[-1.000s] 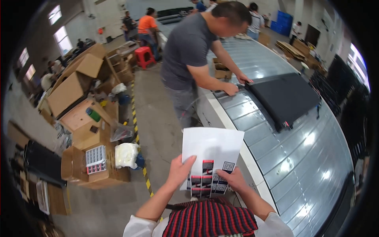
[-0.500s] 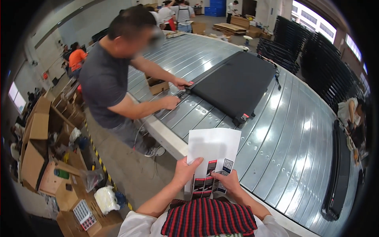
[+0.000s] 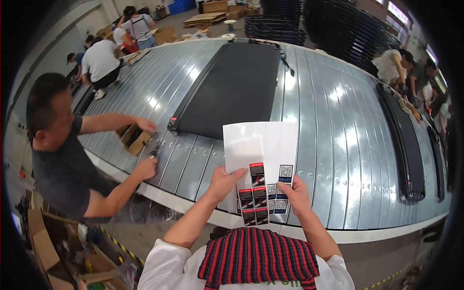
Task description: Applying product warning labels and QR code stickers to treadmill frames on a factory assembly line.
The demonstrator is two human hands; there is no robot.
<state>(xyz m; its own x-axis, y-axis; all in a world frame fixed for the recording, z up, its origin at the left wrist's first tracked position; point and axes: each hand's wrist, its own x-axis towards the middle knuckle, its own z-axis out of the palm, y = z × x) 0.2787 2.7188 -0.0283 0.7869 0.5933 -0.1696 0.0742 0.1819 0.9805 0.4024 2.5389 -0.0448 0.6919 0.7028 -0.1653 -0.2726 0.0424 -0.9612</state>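
Observation:
White sheets of labels (image 3: 261, 142) are held upright in front of me, the lower part covered with red-and-black warning stickers and black-and-white code stickers. My left hand (image 3: 224, 184) pinches their left edge, thumb on the front. On the right edge my right hand (image 3: 296, 194) grips them, its thumb lying over the code stickers. Behind the sheets, a wide black belt deck, like a treadmill's (image 3: 227, 87), lies flat on the metal slats, partly hidden by the paper.
A co-worker (image 3: 58, 150) at my left holds a dark tool (image 3: 154, 152) beside a small cardboard box (image 3: 133, 139). The slatted metal conveyor (image 3: 333, 145) carries another black deck (image 3: 401, 145) at the right. Other people work along the far sides; cardboard boxes (image 3: 46, 246) stand lower left.
My view has swung to the right, so the co-worker and black deck sit farther left. The co-worker's hand has left the deck's corner and is by the small box. I still hold the sheets.

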